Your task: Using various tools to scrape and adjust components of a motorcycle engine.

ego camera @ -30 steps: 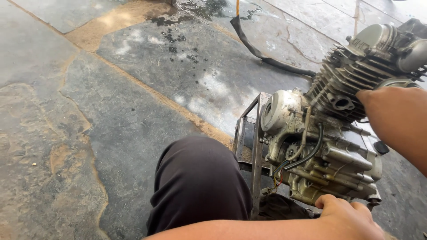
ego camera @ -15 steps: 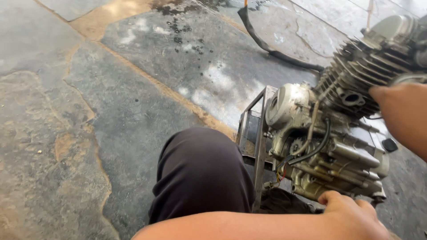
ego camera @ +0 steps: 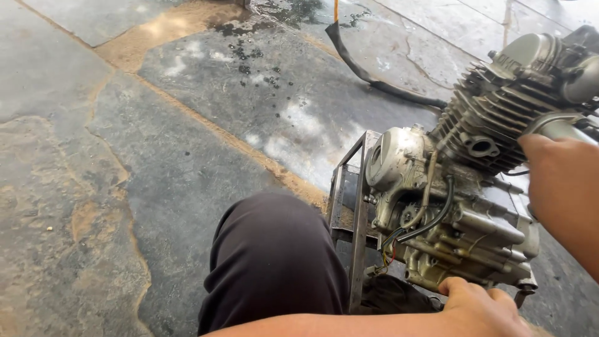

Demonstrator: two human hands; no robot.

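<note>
Greasy metal engine (ego camera: 455, 206) sits braced on its stand (ego camera: 359, 212): left hand (ego camera: 483, 309) grips underneath, right hand (ego camera: 561, 187) clasps the cylinder side; steadying seems underway, firm hold needed next.

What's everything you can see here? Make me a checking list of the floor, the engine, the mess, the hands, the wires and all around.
Surface: stone floor, grey slabs, sandy joints, dark wet patch far off.
Job's things: engine, dirty, sits in a metal frame.
Clutter: black strip lying on floor.
Hands: left hand touches engine's lower edge; right hand at the finned cylinder, grip unclear.
Cables: black hose and thin wires on engine's side.
Surroundings: person's knee in dark trousers.
</note>
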